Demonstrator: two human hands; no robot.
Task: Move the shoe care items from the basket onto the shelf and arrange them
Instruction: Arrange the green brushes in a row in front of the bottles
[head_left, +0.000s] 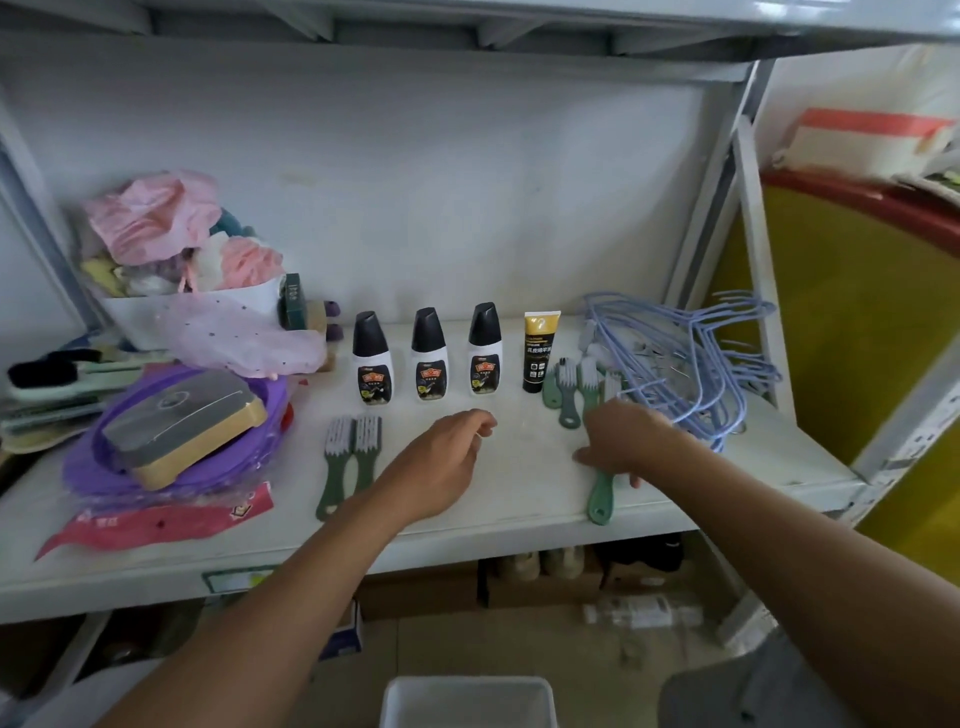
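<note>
From the head camera, the likeliest slip is at the front lip of the shelf (519, 525): the green brush (600, 500) under the right hand (626, 441) lies with its handle end at or just over that edge, so a loose release or a careless nudge could tip it off toward the floor or the white basket (467, 699) below. A second hazard sits just beside that hand – the tangle of blue hangers (691, 358), whose wire hooks could catch a finger or a bristle head and drag the heap forward. A wide sweep back could also topple the tube (537, 353) or the nearest of the three polish bottles (430, 358), which stand upright in a row near the back, and disturb the cluster of brushes (569, 389) lying between the tube and the hangers. As for the grip, the right hand seems to be grasping the green brush, thumb on one side and fingers curving down on the other, though blur softens the detail; the left hand (447, 457) hovers over bare shelf with fingers loosely curled, released and holding nothing, near the pair of brushes (349, 462) laid side by side – so the task's things lie almost all on the shelf already
</note>
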